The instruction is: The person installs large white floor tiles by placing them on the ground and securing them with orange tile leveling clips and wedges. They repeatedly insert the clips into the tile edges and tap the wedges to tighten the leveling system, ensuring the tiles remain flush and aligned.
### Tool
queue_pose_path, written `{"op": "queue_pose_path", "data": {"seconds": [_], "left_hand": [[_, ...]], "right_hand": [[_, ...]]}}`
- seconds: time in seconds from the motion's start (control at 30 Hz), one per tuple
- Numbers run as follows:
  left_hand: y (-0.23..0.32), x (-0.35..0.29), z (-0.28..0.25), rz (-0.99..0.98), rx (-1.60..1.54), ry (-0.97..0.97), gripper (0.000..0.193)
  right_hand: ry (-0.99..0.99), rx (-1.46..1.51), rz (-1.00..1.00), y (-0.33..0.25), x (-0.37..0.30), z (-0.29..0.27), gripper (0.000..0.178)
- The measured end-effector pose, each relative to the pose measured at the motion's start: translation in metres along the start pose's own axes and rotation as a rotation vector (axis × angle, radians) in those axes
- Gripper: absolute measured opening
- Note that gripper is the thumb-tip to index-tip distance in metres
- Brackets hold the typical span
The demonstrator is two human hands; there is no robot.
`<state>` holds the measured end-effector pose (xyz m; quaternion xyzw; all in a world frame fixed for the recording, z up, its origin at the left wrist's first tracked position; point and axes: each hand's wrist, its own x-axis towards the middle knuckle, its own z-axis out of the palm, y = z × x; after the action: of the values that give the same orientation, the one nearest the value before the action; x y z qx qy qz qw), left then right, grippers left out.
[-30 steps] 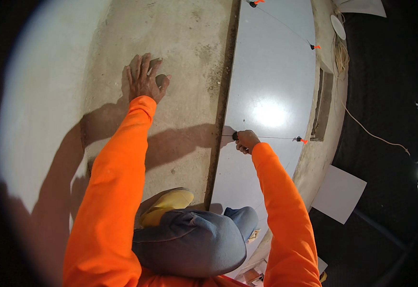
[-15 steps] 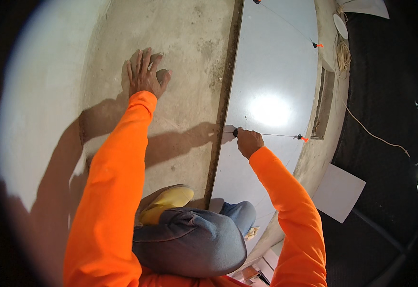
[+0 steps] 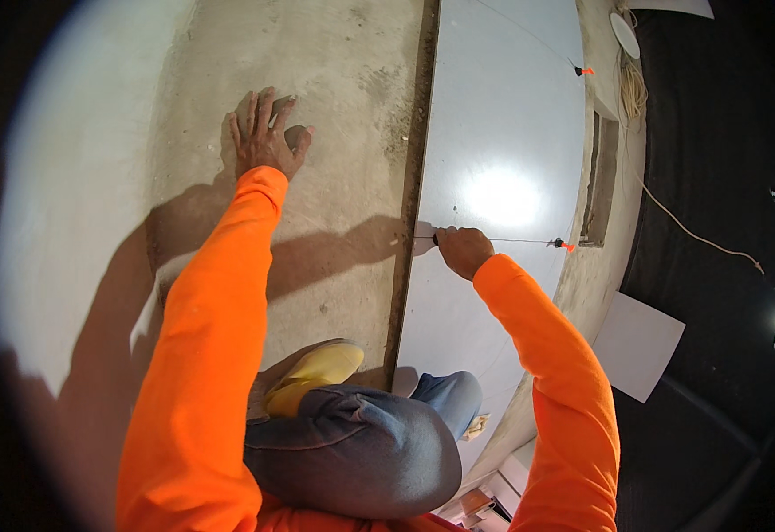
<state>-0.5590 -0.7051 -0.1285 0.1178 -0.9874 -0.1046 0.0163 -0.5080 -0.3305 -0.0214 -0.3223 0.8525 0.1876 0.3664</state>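
My left hand (image 3: pixel 263 133) lies flat with fingers spread on the bare grey concrete floor (image 3: pixel 334 106). My right hand (image 3: pixel 463 250) is closed on a small dark tool at the left edge of a large glossy white tile (image 3: pixel 503 115), right where a thin joint line crosses the tile. An orange clip (image 3: pixel 563 244) sits at the right end of that line. Both arms wear bright orange sleeves. I kneel, with a jeans-clad knee (image 3: pixel 352 443) and a yellow shoe (image 3: pixel 316 377) below the hands.
A dark gap (image 3: pixel 414 160) runs between concrete and tile. Another orange clip (image 3: pixel 584 70) sits farther up the tile. A recess (image 3: pixel 602 177), coiled cord (image 3: pixel 633 84), white disc (image 3: pixel 625 34) and loose white sheet (image 3: pixel 637 344) lie to the right, beside dark ground.
My right hand has shifted slightly up and left along the joint line toward the tile's edge. My left hand stays planted on the concrete.
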Motion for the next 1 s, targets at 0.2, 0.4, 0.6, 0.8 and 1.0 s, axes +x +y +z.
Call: {"op": "queue_pose_path", "data": {"seconds": [0.2, 0.4, 0.6, 0.8, 1.0], "left_hand": [[-0.001, -0.001, 0.001, 0.008, -0.026, 0.037, 0.062], [-0.001, 0.0, 0.004, 0.012, 0.06, 0.038, 0.062], [-0.001, 0.0, 0.003, 0.013, 0.056, 0.019, 0.062], [-0.001, 0.0, 0.002, -0.004, 0.078, -0.014, 0.063], [0.0, 0.0, 0.002, 0.014, 0.027, 0.024, 0.065]], "right_hand": [[-0.039, 0.113, 0.114, 0.0, 0.005, -0.003, 0.025], [-0.309, 0.811, 0.668, 0.018, 0.036, 0.017, 0.03], [-0.463, 1.818, 0.911, 0.031, 0.031, 0.036, 0.026], [-0.041, 0.739, 0.607, 0.007, -0.002, -0.001, 0.044], [-0.093, 0.255, 0.356, -0.013, 0.005, -0.016, 0.046]]}}
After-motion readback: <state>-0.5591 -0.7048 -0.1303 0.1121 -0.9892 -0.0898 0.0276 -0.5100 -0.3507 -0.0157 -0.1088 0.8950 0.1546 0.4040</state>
